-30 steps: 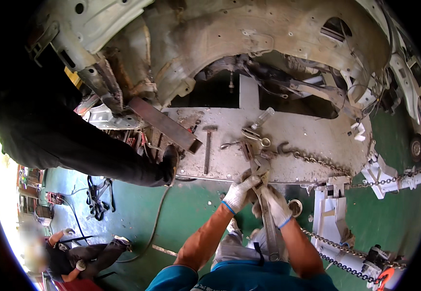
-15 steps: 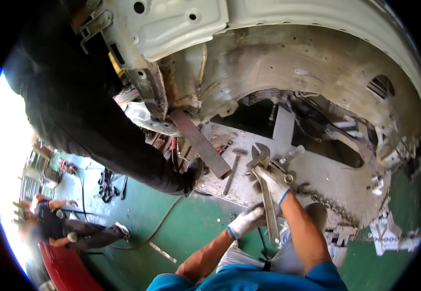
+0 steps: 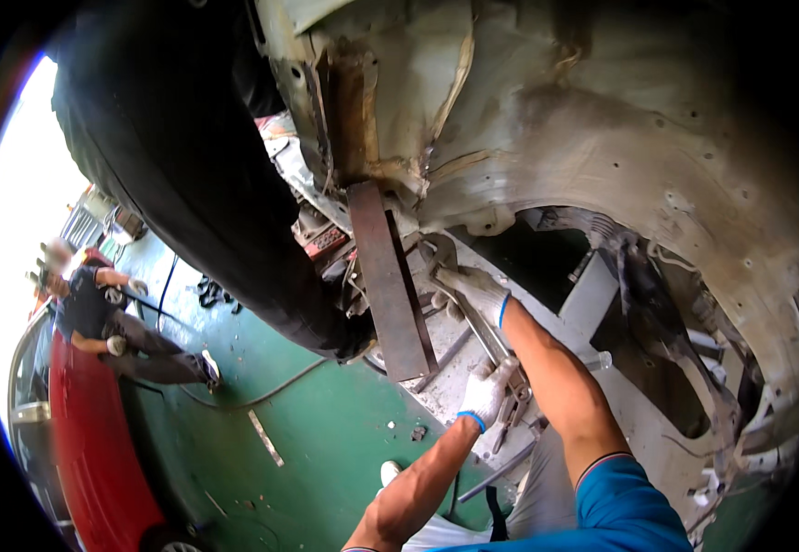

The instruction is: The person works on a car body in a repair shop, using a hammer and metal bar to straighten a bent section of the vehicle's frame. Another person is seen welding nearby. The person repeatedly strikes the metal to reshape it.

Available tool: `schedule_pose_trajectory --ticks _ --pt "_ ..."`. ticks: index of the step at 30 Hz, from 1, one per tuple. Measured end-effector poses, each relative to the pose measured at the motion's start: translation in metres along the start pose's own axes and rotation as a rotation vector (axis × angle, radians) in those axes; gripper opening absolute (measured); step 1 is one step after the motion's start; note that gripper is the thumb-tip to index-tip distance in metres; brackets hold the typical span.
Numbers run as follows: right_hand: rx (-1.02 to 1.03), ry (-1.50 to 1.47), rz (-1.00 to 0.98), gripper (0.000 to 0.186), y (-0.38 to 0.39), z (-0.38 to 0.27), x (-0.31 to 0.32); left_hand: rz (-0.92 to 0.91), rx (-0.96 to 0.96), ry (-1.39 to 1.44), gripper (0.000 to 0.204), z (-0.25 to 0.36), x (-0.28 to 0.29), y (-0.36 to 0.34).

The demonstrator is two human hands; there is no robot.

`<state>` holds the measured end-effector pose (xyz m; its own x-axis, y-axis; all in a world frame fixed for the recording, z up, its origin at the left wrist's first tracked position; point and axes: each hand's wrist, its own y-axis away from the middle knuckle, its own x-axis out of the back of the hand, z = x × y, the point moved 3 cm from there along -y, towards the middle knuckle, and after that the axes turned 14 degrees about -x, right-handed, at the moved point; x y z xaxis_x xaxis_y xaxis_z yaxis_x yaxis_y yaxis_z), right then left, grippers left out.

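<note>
Both gloved hands are closed around one long metal bar (image 3: 487,336): the right hand (image 3: 473,287) is clamped on its upper end, the left hand (image 3: 487,391) lower down, at about five o'clock from it. One rusty flat steel plate (image 3: 388,276) is seen just beside the bar, at nine o'clock, under the stripped car body (image 3: 602,120). One crouching person (image 3: 105,317) is seen well apart, across the green floor (image 3: 326,442).

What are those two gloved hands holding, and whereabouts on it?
A long metal tool. The right hand grips near its upper end, by the rusty flat bar; the left hand grips lower down its shaft.
</note>
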<state>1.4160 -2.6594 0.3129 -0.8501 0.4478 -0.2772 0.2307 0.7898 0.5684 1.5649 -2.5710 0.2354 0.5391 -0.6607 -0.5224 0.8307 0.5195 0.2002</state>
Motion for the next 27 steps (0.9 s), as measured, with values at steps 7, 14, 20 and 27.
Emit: schedule_pose_trajectory --ticks 7,14,20,27 --pt "0.000 0.085 -0.111 0.036 -0.040 -0.009 0.018 0.056 -0.070 -0.112 0.033 0.006 -0.012 -0.039" --pt "0.000 -0.008 -0.122 0.036 -0.034 0.010 0.039 0.036 -0.060 -0.251 0.037 -0.013 -0.012 -0.037" --pt "0.057 0.051 -0.142 0.033 -0.047 -0.022 0.034 0.055 -0.106 -0.135 0.028 -0.006 -0.011 -0.068" --pt "0.046 0.007 -0.251 0.032 -0.058 -0.023 0.028 0.155 -0.184 0.003 0.024 -0.009 -0.004 -0.064"
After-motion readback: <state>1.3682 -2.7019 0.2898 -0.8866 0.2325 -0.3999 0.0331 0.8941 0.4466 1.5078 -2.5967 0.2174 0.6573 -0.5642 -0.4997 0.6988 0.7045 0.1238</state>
